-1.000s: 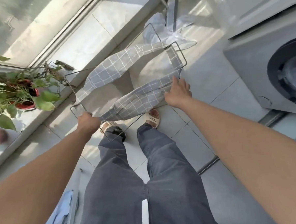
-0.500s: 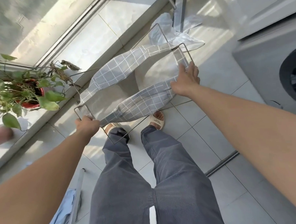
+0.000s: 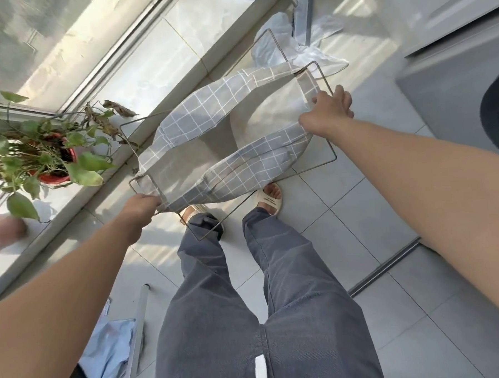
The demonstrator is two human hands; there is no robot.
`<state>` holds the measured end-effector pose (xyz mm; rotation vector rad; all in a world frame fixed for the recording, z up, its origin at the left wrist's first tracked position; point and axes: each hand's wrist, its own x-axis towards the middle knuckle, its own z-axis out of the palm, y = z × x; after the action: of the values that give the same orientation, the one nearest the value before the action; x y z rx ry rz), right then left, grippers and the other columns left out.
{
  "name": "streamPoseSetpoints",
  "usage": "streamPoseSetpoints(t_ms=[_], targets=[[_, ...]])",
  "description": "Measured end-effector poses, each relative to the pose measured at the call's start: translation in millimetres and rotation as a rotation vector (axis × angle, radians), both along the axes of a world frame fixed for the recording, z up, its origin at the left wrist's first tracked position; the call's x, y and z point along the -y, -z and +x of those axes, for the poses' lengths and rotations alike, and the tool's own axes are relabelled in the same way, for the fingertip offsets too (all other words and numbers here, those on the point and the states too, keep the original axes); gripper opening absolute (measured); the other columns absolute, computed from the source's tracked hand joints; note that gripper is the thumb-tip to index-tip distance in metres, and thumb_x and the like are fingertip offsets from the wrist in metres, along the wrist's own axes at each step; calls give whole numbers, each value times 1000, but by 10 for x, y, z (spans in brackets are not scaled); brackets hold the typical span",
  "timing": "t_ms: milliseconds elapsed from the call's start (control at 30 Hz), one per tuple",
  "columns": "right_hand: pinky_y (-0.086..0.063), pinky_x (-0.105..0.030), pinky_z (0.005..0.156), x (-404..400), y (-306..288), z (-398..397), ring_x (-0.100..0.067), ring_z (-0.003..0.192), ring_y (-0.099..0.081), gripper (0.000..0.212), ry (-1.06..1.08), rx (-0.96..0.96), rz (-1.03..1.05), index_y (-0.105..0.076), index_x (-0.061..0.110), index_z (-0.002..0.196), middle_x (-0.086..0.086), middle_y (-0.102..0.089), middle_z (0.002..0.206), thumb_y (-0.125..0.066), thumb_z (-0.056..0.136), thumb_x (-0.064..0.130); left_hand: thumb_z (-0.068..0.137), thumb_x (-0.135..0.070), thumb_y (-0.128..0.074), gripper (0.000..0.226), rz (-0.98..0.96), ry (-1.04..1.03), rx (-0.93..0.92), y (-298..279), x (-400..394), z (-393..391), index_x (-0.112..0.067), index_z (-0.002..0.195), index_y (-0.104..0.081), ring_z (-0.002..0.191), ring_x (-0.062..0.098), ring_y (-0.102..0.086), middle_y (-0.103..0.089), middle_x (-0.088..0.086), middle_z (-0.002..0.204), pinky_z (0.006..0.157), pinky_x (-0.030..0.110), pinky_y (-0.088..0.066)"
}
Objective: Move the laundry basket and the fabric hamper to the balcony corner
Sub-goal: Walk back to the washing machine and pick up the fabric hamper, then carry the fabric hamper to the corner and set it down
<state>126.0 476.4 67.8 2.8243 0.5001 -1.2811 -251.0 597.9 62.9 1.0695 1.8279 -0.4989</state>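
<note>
The fabric hamper (image 3: 204,119) is a grey checked cloth bag hung on a thin wire frame, seen from above in front of my legs. Its inside looks empty. My left hand (image 3: 140,206) is closed around the frame's near-left wire handle. My right hand (image 3: 329,109) grips the far-right end, fingers over the wire and the cloth edge. The frame's lower wire legs reach down to the tiled floor near my sandalled feet. No separate laundry basket shows in this view.
A potted plant (image 3: 53,158) in a red pot stands on the window ledge at left. A washing machine (image 3: 468,85) fills the right side. White plastic sheeting (image 3: 307,47) lies beyond the hamper. A pole (image 3: 138,333) and blue cloth (image 3: 112,355) lie at lower left.
The hamper and both hands have shifted up and to the right in view, further from my feet. My right hand moved along the far-right end of the frame.
</note>
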Motion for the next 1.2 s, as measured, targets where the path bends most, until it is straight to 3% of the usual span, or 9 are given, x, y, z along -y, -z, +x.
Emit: streamPoseSetpoints(t_ms=[100, 200, 333, 500, 633, 767, 900, 1000, 1200], targets=[[-28, -40, 113, -52, 58, -16, -27, 145, -19, 53, 27, -38, 32, -53, 19, 132, -8, -24, 152, -56, 79, 20, 91, -10, -57, 11, 19, 83, 5, -20, 13, -52, -14, 83, -63, 88, 20, -49, -56, 5, 92, 80, 29, -41], [-28, -40, 112, -19, 111, 42, -26, 146, -17, 52, 0, -26, 22, -54, 21, 130, -8, -25, 152, -57, 78, 23, 90, -8, -56, 27, 16, 168, 0, -46, 72, -61, -21, 65, -54, 74, 16, -45, -50, -1, 75, 64, 26, -38], [-31, -41, 114, -44, 140, 140, -26, 144, -25, 54, 49, -35, 75, -56, 19, 132, -7, -29, 150, -64, 80, 30, 90, -9, -60, 9, -6, 109, 25, -35, 17, -139, -16, 91, -64, 87, 17, -51, -58, 4, 96, 82, 29, -44], [-35, -35, 110, -105, 123, 67, -30, 136, -35, 52, 96, -22, 72, -58, 19, 129, -11, -34, 145, -66, 80, 34, 95, -5, -54, 24, -51, -35, 100, -93, -77, -194, -9, 117, -63, 110, 20, -50, -57, 8, 114, 98, 38, -45], [-37, -46, 108, -118, -14, 13, -33, 133, -39, 64, 200, 75, 83, -41, 10, 135, -13, -42, 141, -61, 78, 31, 93, -4, -57, 21, -38, -110, 124, -164, -65, -209, -11, 111, -64, 105, 20, -50, -58, 7, 108, 94, 38, -48], [-44, -41, 98, -11, -157, -30, -36, 124, -50, 70, 349, 24, 178, -32, 6, 133, -15, -50, 135, -64, 79, 36, 89, -6, -57, 20, 103, -192, 156, -268, -63, -256, -7, 108, -51, 80, 23, -58, -57, 14, 96, 77, 37, -50], [-54, -44, 87, 101, -284, -271, -32, 106, -60, 42, 298, -27, 209, -51, 13, 98, -8, -60, 104, -65, 79, 47, 89, -14, -57, 30, 296, -280, 225, -459, -86, -227, -14, 107, -33, 58, 19, -53, -54, 11, 79, 65, 36, -50], [-43, -32, 68, 128, -403, -492, -31, 89, -62, 36, 280, 2, 201, -47, 18, 68, -2, -58, 78, -59, 83, 49, 89, -22, -59, 24, 306, -215, 231, -646, -91, -103, -13, 105, -42, 54, 17, -49, -52, 7, 76, 50, 26, -46], [-34, -29, 57, 118, -856, -709, -30, 75, -57, 43, 363, 82, 231, -47, 18, 62, -4, -57, 75, -53, 84, 55, 88, -35, -55, 25, 337, -241, 208, -1085, -153, -6, -14, 97, -45, 75, 22, -48, -52, 8, 87, 69, 37, -42]])
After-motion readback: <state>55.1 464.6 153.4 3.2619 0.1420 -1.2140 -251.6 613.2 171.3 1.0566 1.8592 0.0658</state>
